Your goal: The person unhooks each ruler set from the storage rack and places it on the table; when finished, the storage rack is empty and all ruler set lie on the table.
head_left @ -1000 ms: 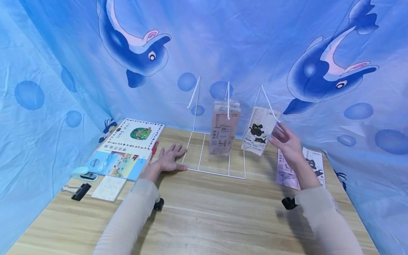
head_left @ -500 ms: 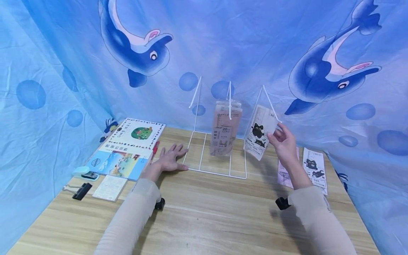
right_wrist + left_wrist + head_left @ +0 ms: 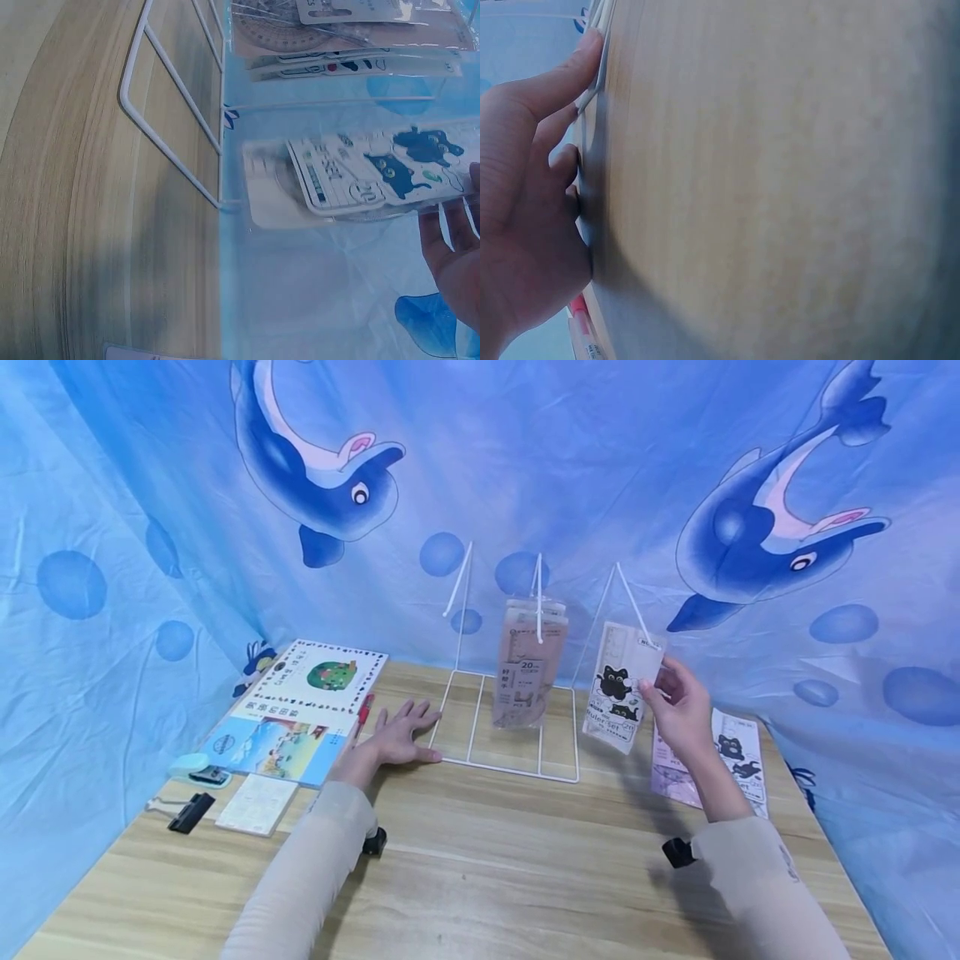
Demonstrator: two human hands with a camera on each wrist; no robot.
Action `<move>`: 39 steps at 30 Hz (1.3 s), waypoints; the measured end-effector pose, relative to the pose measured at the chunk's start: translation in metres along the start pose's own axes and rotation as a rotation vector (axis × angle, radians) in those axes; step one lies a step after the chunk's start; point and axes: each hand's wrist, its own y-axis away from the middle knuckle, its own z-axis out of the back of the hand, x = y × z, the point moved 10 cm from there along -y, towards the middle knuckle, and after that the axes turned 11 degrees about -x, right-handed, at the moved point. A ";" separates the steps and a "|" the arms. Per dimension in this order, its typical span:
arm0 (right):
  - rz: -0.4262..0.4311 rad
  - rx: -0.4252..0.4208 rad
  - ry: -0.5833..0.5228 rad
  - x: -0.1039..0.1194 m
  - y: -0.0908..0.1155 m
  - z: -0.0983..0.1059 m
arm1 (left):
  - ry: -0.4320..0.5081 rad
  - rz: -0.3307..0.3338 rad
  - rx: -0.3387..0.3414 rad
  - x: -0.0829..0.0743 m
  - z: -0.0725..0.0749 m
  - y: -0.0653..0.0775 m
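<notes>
My right hand (image 3: 681, 703) pinches the right edge of a ruler set packet (image 3: 617, 689) printed with black cats, thumb in front. The packet hangs upright, its top edge right at the tip of the right hook of a white wire rack (image 3: 521, 768). In the right wrist view the ruler set (image 3: 405, 169) shows inside its clear sleeve. My left hand (image 3: 401, 732) rests spread on the table, thumb and fingertips at the left side of the rack's base. Pink ruler packets (image 3: 529, 668) hang on the middle hook; the left hook (image 3: 459, 578) carries nothing.
More packets, a pink one (image 3: 670, 768) and a cat-printed one (image 3: 738, 747), lie on the table at right. At left are books (image 3: 300, 702), a red pen (image 3: 364, 708), a white pad (image 3: 257, 804), a stapler (image 3: 201, 772) and a black binder clip (image 3: 191, 812). A blue dolphin curtain (image 3: 570, 460) stands behind.
The right hand has drawn the cat-printed packet slightly right, down and towards me, turning it more upright near the hook's tip. The left hand has stayed in place.
</notes>
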 end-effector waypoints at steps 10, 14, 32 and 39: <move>0.055 0.039 -0.025 0.018 0.013 0.005 | 0.002 -0.002 0.000 0.000 0.000 0.000; 0.071 0.034 -0.024 0.025 0.020 0.010 | 0.005 -0.009 0.002 0.000 -0.001 0.000; -0.014 -0.007 -0.603 0.038 0.020 0.052 | 0.005 -0.015 -0.010 0.003 -0.002 0.000; -0.325 -0.094 -0.527 -0.038 -0.003 0.079 | 0.000 -0.009 -0.010 0.003 -0.002 -0.001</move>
